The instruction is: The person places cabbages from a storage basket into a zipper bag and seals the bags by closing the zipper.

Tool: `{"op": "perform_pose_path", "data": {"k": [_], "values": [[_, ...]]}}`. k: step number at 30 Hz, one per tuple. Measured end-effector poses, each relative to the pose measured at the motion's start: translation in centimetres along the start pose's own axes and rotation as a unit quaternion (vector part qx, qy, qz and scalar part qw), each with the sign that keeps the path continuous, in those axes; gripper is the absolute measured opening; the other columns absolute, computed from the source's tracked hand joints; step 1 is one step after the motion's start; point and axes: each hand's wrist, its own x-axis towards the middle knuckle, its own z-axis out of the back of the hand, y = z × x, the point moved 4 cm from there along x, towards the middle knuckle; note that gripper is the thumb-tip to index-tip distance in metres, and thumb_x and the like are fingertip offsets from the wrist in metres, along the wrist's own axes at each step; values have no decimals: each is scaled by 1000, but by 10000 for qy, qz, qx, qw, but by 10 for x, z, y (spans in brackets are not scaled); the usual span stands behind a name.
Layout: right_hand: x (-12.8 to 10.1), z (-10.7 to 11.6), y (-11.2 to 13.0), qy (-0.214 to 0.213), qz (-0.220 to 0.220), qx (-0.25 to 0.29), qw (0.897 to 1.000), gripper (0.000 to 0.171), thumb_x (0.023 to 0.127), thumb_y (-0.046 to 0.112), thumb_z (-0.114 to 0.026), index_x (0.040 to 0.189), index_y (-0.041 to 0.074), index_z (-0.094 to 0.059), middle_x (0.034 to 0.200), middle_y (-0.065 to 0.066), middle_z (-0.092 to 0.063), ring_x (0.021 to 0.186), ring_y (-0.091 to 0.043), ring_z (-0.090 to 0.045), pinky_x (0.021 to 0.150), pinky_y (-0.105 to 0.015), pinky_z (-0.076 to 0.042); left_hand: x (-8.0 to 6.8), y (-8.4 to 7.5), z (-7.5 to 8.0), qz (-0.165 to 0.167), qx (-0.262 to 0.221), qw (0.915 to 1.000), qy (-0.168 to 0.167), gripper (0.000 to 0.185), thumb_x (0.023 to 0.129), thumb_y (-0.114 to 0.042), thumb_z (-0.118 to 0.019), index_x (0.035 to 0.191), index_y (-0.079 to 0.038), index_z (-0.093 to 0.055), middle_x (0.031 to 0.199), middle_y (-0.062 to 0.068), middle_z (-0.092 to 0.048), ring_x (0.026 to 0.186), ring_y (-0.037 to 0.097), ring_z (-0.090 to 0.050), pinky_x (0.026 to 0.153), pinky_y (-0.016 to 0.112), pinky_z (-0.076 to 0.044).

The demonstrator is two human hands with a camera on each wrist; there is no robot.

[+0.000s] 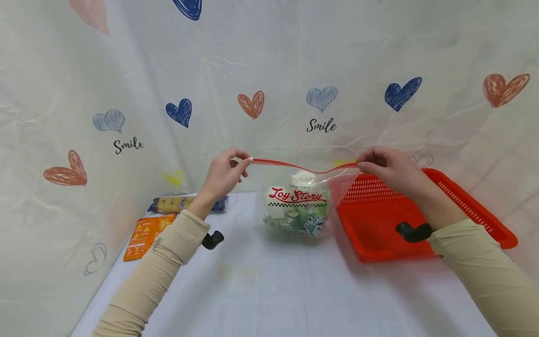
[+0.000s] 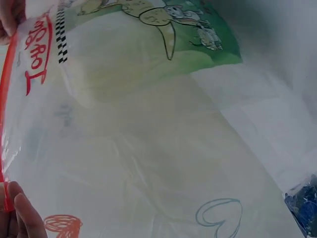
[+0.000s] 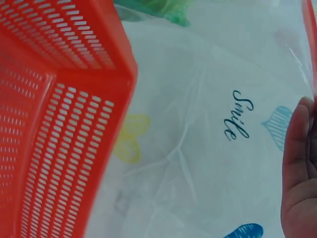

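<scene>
A clear zip bag (image 1: 296, 199) with a red zip strip and a Toy Story print hangs in front of me over the white table. Pale, rounded contents (image 1: 304, 178) show through the plastic, partly hidden by the print. My left hand (image 1: 225, 172) pinches the left end of the red strip between thumb and fingers. At the other end, my right hand (image 1: 387, 166) pinches the strip's right corner. Between the hands the strip stretches across and dips a little right of its middle. The left wrist view shows the print (image 2: 168, 29) sideways.
A red perforated basket (image 1: 379, 229) stands at the right, under my right forearm. Beyond my left forearm lie an orange packet (image 1: 147, 234) and a blue-and-yellow packet (image 1: 172, 204). Behind the table hangs a pale curtain (image 1: 278, 65) with printed hearts.
</scene>
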Motion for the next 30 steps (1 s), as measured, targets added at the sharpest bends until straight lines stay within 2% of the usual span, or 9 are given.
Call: {"op": "perform_pose_path", "data": {"k": [4,10,14,19,21,25,27,29,30], "values": [[1,8,11,172,234,-285,9992,24,98,27,-60,116,11,-62,107,-8,-64,96,-22,-58,76,-14,-50,-4,-3,5,107,-29,9998,156,17,97,-21,-62,107,-7,-64,93,8,-63,63,20,-62,58,36,-55],[3,20,26,285,371,-426,9980,23,98,27,-60,113,10,-64,105,-9,-63,92,-22,-56,75,-16,-50,-11,-8,13,430,-207,9985,261,21,97,-24,-63,110,-8,-63,83,12,-66,61,24,-64,61,37,-56],[11,20,28,318,323,-418,9981,26,98,29,-60,116,10,-63,106,-10,-64,93,-24,-57,74,-18,-50,-7,-8,13,863,-442,9951,179,25,97,-25,-63,112,-5,-63,94,12,-65,67,23,-68,67,34,-58],[31,6,22,159,88,-281,9994,31,100,29,-56,121,6,-58,112,-15,-61,99,-30,-58,80,-22,-50,10,9,3,1447,-723,9868,-16,28,97,-22,-62,115,-1,-63,109,15,-62,78,16,-71,75,30,-58],[36,1,21,-148,43,-186,9997,32,101,30,-53,122,6,-56,114,-15,-60,102,-29,-58,87,-27,-50,17,13,3,1369,-775,9872,-272,27,97,-21,-62,114,0,-63,108,17,-65,81,15,-71,79,31,-57],[40,-5,19,-700,141,-69,9974,30,102,28,-51,122,6,-55,112,-13,-61,102,-25,-58,92,-32,-50,26,8,9,849,-709,9915,-689,24,96,-18,-63,111,1,-65,103,18,-69,86,19,-72,81,33,-57],[40,-9,18,-579,280,-215,9977,26,102,23,-53,120,5,-56,110,-13,-61,101,-25,-58,91,-34,-50,23,7,11,676,-322,9961,-470,22,97,-17,-63,111,0,-66,102,17,-70,86,21,-71,79,33,-57],[39,-16,13,-205,612,-546,9964,19,100,16,-57,114,4,-59,104,-13,-63,95,-26,-58,87,-36,-51,13,11,9,548,342,9979,84,21,97,-17,-63,109,-1,-67,99,13,-70,86,21,-70,76,35,-57],[38,-22,10,45,764,-732,9944,16,98,13,-59,110,3,-60,100,-12,-63,92,-25,-58,85,-37,-51,6,16,7,462,717,9954,441,19,96,-16,-63,108,-2,-68,98,12,-70,86,21,-68,76,36,-57]]}}
